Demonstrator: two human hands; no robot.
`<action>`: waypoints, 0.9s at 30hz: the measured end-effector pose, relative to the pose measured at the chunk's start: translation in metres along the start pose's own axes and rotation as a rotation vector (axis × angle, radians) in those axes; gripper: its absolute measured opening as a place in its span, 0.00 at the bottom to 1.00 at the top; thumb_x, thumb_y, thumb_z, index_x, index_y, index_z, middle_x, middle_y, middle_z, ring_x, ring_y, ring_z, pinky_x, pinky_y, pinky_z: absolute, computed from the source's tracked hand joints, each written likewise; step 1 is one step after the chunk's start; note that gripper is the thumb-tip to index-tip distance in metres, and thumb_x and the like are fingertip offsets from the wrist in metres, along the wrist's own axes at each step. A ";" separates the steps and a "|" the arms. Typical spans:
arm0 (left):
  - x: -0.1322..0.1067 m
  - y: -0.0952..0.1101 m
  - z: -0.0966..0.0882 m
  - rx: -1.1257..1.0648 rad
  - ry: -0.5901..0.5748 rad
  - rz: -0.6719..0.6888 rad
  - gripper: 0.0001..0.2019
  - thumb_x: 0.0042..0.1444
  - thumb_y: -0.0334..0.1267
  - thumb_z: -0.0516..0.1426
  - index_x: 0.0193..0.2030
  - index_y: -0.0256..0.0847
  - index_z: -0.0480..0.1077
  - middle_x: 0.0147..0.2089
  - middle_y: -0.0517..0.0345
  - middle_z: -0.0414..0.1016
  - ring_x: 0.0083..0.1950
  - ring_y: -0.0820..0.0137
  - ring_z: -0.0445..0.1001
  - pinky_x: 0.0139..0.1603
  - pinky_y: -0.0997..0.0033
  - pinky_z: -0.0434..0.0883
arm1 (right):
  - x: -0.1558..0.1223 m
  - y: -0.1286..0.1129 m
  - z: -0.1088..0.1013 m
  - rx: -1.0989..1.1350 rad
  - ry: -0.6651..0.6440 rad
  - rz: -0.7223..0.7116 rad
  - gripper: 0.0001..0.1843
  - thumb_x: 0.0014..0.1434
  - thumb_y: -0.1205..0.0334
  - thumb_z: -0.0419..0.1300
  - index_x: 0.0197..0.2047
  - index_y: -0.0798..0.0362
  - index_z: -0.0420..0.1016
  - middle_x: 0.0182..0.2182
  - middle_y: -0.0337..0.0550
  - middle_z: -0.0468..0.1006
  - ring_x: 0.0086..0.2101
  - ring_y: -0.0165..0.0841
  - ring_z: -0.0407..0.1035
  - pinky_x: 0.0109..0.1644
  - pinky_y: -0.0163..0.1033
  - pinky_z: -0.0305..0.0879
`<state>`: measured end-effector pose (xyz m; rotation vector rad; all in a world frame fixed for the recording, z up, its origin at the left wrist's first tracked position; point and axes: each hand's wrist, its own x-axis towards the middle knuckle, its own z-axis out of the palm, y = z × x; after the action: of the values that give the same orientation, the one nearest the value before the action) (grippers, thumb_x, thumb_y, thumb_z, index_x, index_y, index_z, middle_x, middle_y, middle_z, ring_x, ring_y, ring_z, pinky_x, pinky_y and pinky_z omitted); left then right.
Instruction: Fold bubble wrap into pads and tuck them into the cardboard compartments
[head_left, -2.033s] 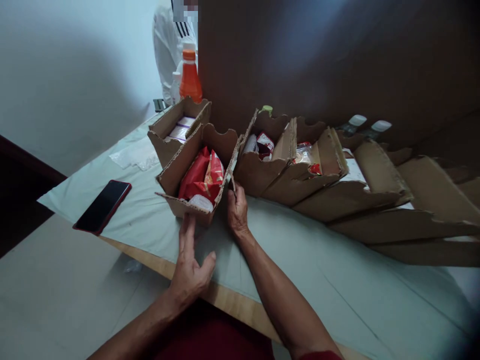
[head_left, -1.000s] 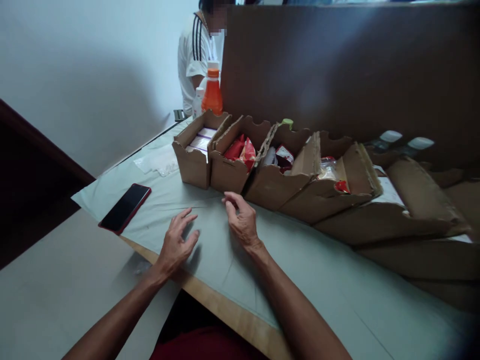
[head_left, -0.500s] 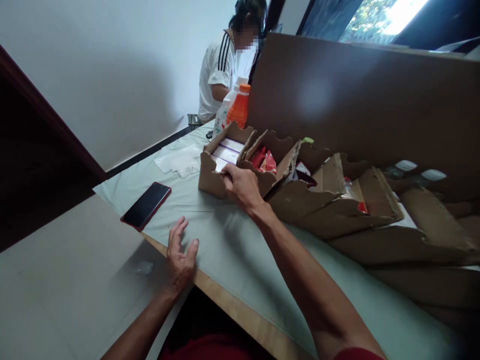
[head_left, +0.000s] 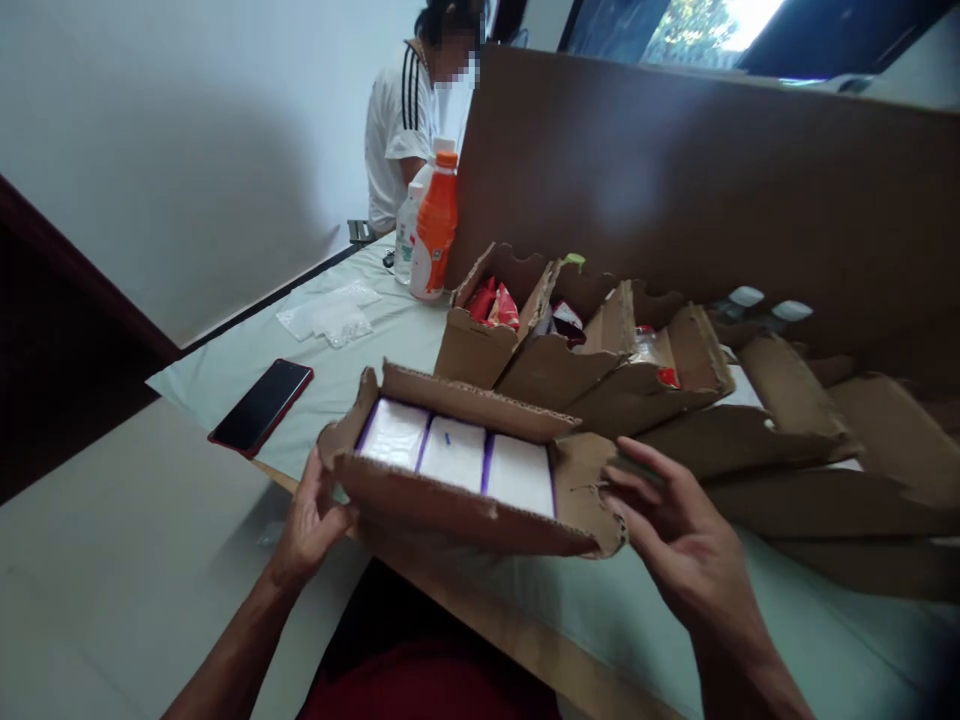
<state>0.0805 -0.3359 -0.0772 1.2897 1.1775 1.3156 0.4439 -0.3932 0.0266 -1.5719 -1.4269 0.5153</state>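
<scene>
A long cardboard box with three white packets side by side is held crosswise above the table's near edge. My left hand grips its left end, fingers curled under the corner. My right hand holds its right end, thumb and fingers pinching the torn flap. Behind it stands a row of similar cardboard boxes, the nearest with red snack packets.
A black phone in a red case lies on the pale green table cover. An orange bottle, a white bottle and clear plastic bags sit farther back. A tall cardboard wall backs the boxes. A person in a white striped shirt sits beyond.
My right hand pulled the leftmost box out of the row and toward me. My left hand rose from the table edge and took its other end; the box now lies crosswise.
</scene>
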 end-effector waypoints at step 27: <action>0.081 -0.004 0.123 0.141 -0.393 0.043 0.32 0.59 0.47 0.60 0.68 0.39 0.61 0.65 0.46 0.71 0.65 0.54 0.69 0.67 0.56 0.66 | -0.005 0.087 0.034 -0.087 0.074 0.242 0.29 0.57 0.42 0.61 0.54 0.51 0.70 0.45 0.52 0.82 0.39 0.44 0.77 0.41 0.45 0.71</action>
<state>0.2015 -0.2509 -0.0722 1.5975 0.9794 0.9620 0.4633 -0.3776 -0.0633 -1.8276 -1.2248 0.5360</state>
